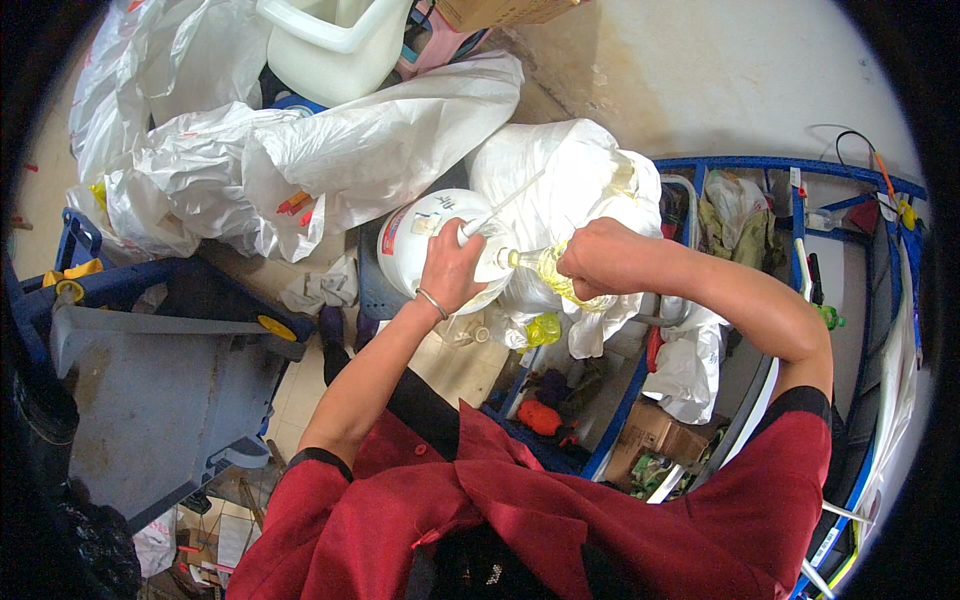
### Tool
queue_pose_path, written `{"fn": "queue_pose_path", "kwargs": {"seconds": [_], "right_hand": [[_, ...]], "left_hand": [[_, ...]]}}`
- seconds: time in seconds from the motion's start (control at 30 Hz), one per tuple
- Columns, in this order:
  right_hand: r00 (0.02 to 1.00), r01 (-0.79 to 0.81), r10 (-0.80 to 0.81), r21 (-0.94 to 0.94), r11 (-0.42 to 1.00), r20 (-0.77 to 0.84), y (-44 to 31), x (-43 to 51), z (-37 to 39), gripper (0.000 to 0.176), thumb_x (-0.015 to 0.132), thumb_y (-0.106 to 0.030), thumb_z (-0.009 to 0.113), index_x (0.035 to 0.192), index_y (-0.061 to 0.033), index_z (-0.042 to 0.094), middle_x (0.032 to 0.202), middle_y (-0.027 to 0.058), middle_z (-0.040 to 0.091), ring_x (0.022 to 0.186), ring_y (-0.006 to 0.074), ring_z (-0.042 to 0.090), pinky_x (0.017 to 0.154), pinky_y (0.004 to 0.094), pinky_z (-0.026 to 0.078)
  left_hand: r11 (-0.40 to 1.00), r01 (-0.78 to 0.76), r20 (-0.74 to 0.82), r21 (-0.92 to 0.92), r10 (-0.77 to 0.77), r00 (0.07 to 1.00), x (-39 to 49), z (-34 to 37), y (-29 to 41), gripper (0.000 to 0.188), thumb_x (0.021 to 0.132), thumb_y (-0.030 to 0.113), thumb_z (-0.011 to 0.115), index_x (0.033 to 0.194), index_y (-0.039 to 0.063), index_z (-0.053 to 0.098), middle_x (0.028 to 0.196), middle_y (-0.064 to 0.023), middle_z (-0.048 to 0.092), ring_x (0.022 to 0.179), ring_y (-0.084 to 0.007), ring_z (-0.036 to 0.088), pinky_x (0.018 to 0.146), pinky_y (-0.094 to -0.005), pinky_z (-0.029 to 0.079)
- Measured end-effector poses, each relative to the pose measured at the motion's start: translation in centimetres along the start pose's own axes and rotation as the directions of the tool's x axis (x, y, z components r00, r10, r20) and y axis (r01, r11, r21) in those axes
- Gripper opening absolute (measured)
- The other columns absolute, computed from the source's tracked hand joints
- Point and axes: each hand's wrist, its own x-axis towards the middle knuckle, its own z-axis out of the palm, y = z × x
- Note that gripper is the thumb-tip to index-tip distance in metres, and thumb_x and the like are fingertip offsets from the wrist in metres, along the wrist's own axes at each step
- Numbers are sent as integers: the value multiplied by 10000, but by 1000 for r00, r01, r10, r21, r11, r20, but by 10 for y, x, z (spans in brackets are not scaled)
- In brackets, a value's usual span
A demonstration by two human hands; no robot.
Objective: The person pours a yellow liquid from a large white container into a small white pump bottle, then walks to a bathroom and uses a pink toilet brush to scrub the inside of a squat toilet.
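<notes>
A round white plastic container [416,210] with a red label stands in front of me, handwriting on its top. Above it, my left hand [452,268] grips the end of a thin white rod [517,196] that slants up to the right. My right hand [600,259] is closed around a bundle of yellow, net-like strands [556,281]. The clear neck of a bottle [517,259] sticks out leftward from the bundle, its mouth at the container's right side. Behind the right hand bulges a white plastic sack [562,157].
Blue metal shelving [750,161] with bags and a cardboard box [652,442] stands at the right. A grey cart tray [165,405] is at the left. White sacks [360,142] and a white tub [322,60] lie beyond. A lime-green bag [541,330] hangs below the container.
</notes>
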Motion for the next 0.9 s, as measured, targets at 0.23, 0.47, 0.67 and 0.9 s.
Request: {"fn": "queue_pose_path", "kwargs": {"seconds": [0.23,0.47,0.67,0.9], "right_hand": [[998,-25,25,-1,1000,57,0,2,-2,172,602,-177,690,680,-30,645,631,164,609,652,342,621,600,415,494],[997,-24,23,10,1000,72,2,4,-6,179,616,-196,700,688,-40,649,646,156,615,667,339,620,615,415,491],[994,-47,43,32,998,99,3,6,-9,176,617,-202,702,689,-49,651,644,152,613,664,341,617,611,417,488],[995,-23,18,52,998,93,6,10,-9,187,612,-206,711,656,-46,624,624,138,602,650,337,611,591,419,480]], "left_hand": [[1000,-1,7,4,1,1000,0,2,-2,585,491,202,803,1005,64,560,1159,-228,420,1060,-385,433,826,-420,395],[1000,11,5,-17,-11,1000,0,3,-2,590,492,212,802,1009,63,563,1156,-233,421,1079,-383,426,836,-423,391],[1000,28,23,-6,-28,999,-1,4,-3,591,498,227,806,1011,61,563,1161,-239,418,1090,-385,422,842,-430,388],[1000,24,20,-10,-23,1000,-2,3,-3,598,499,232,809,1016,56,565,1167,-245,418,1090,-395,421,847,-429,386]]}}
